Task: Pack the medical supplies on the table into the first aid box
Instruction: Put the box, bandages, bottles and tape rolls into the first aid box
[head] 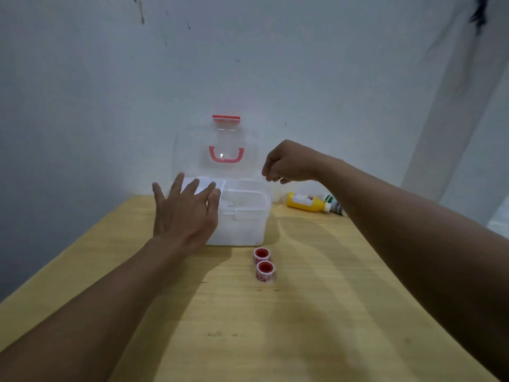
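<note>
Seen from a head-worn camera, a person's two bare arms reach across a light wooden table (pixel 303 326) toward a white plastic first aid box (pixel 242 227) that stands at the far end, close to a pale wall (pixel 82 92). Its clear lid (pixel 220 139) is raised upright behind it, showing a red carry handle (pixel 226 155) and a red latch (pixel 226 118) at the top edge. Inside the box sits a white tray (pixel 245 198) with compartments; what it holds cannot be made out.

The left hand (pixel 183 210) is flat, fingers spread, palm down over the box's left side, its fingertips reaching the rim. The right hand (pixel 289 162) hangs in the air above the box's right rear corner, beside the lid's edge, with its fingers curled loosely inward; whether it pinches anything between them cannot be told from this angle.

Two small rolls of medical tape (pixel 264 263) with red cores stand on end on the table just in front of the box, touching each other, one nearer the camera than the other. To the right of the box, near the wall, a yellow bottle (pixel 307 203) with a white cap lies on its side, and the end of a green-and-white item (pixel 334 206) shows just beyond it, partly hidden by the right forearm.
</note>
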